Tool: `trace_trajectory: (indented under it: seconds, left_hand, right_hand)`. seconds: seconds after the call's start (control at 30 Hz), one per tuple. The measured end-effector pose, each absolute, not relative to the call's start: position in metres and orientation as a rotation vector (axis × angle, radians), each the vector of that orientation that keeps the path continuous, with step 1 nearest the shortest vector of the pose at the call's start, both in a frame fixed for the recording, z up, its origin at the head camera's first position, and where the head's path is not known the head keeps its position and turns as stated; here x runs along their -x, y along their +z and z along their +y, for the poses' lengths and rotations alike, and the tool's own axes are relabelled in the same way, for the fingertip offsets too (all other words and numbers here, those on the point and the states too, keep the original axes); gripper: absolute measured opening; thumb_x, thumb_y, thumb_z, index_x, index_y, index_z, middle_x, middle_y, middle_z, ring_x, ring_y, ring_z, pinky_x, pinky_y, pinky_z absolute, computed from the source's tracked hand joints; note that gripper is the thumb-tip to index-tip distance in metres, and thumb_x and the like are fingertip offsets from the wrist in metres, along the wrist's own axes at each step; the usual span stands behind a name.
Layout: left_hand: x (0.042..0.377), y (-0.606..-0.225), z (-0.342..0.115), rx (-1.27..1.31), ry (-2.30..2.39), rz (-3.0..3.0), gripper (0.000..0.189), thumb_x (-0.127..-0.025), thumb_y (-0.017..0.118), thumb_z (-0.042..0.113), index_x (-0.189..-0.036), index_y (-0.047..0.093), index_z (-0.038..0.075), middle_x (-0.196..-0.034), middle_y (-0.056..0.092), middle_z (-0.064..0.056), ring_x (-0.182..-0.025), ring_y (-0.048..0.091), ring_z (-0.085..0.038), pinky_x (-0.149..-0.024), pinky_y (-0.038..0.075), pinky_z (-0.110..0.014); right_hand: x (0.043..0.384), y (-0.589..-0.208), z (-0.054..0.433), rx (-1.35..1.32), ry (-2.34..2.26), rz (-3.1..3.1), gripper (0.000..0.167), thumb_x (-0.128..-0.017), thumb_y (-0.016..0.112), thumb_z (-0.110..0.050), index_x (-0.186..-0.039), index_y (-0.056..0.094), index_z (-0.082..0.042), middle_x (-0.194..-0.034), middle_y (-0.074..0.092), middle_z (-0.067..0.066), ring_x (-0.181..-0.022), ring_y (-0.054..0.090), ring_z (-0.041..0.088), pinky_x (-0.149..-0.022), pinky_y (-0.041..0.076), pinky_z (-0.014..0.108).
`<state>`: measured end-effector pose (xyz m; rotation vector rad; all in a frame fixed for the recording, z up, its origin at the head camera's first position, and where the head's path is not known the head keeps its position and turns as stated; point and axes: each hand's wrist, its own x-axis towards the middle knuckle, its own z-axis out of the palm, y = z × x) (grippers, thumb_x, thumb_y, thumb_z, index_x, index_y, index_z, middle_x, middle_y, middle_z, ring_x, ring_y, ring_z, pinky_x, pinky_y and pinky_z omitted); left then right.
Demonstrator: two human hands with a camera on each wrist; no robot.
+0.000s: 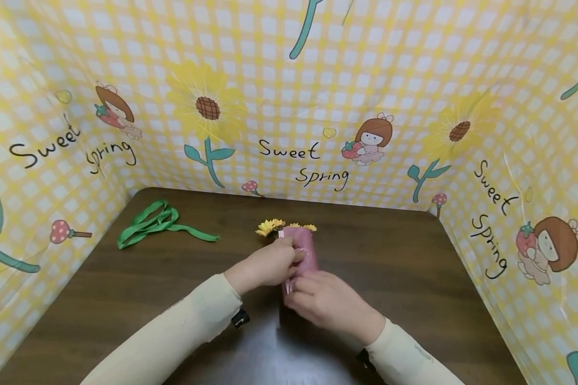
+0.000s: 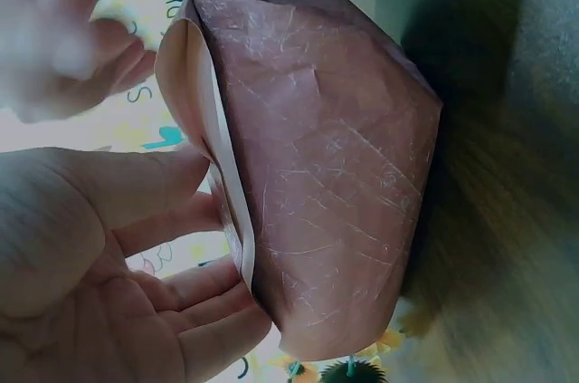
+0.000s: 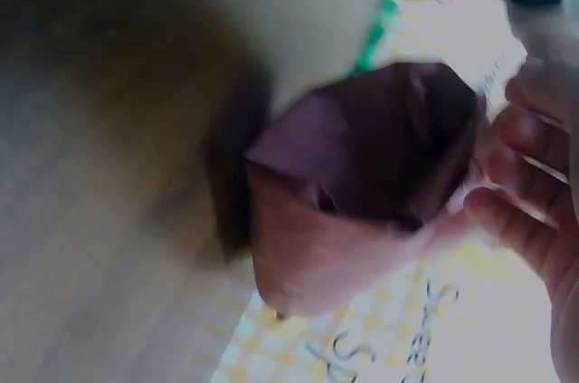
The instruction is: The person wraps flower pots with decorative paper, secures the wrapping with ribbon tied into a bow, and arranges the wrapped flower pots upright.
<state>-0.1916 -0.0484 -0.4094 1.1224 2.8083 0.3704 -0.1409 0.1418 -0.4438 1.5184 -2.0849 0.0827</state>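
Mid-frame, the left hand (image 1: 272,263) pinched the pink wrap (image 1: 307,251)'s edge, flowers (image 1: 271,226) poking past its top; whether the right hand (image 1: 331,303) gripped, I couldn't tell. I feared a slackened pinch would let the wrap spring open.

a green ribbon (image 1: 202,234) lay in loose loops near the far left corner of the dark brown wood-grain table (image 1: 390,251), one end trailing toward the middle. a yellow-and-white gingham cloth (image 1: 279,69) rose behind the table and along both sides, printed with sunflowers (image 1: 207,108) on teal stems, brown-haired cartoon girls (image 1: 371,140) hugging strawberries, polka-dotted pink mushrooms (image 1: 60,231) and black "sweet spring" lettering (image 1: 294,153).
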Motion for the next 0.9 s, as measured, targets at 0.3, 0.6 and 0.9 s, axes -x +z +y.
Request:
trace_trajectory:
  seconds: [0.3,0.6,0.9]
  left_hand:
    - [0.186,-0.414,-0.056,-1.108,0.399,2.735,0.05,-0.098,0.069,0.028,-0.144,0.06,0.01,-0.138,0.052,-0.019,-0.119,0.057,-0.029,-0.104,0.051,-0.042]
    - [0.183,-0.417,-0.061,-1.078,0.461,2.724,0.074,-0.093,0.073,0.047,-0.15,0.051,0.007,-0.154,0.044,-0.019,-0.133,0.051,-0.03,-0.109,0.047,-0.042]
    - [0.176,-0.426,-0.069,-1.129,0.429,2.816,0.084,-0.086,0.078,0.052,-0.15,0.051,0.004,-0.147,0.05,-0.018,-0.123,0.054,-0.027,-0.103,0.051,-0.042]
  right_hand:
    - [0.165,-0.45,0.174,-1.274,0.511,-2.475,0.023,-0.087,0.083,-0.028,-0.105,0.073,-0.018,-0.113,0.065,-0.005,-0.107,0.059,0.011,-0.092,0.053,0.029]
    - [0.17,-0.457,0.179,-1.282,0.673,-2.54,0.027,-0.087,0.084,-0.025,-0.111,0.073,-0.019,-0.123,0.063,-0.005,-0.117,0.056,0.009,-0.099,0.051,0.031]
    - [0.177,-0.462,0.177,-1.364,0.711,-2.51,0.031,-0.088,0.083,-0.029,-0.115,0.072,-0.02,-0.126,0.06,-0.005,-0.119,0.053,0.011,-0.102,0.048,0.031]
